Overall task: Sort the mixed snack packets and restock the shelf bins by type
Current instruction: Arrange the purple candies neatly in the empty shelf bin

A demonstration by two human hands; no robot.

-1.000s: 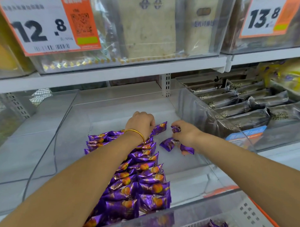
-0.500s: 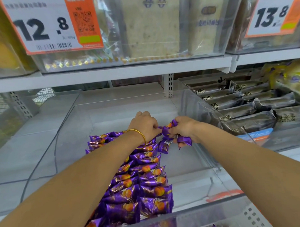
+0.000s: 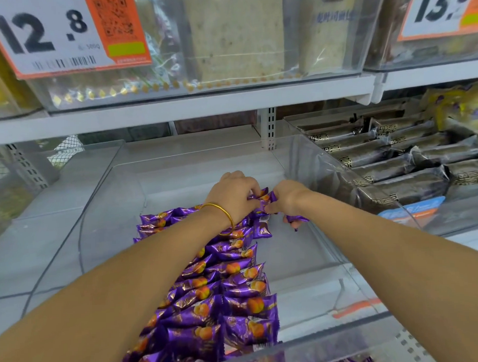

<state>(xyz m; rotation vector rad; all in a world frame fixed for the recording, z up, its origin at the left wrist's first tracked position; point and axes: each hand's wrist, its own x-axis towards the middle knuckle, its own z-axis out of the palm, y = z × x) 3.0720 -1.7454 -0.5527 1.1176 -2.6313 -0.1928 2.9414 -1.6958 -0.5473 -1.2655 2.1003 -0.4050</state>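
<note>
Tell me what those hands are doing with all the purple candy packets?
A person is filling a clear bin on a shop shelf with purple packets. Neat rows of them cover the bin's left side, while its right side is bare. At the far end of the rows, the left hand, wearing a gold bangle, and the right hand each pinch packets, seemingly setting them in place. The next bin to the right holds dark packets.
</note>
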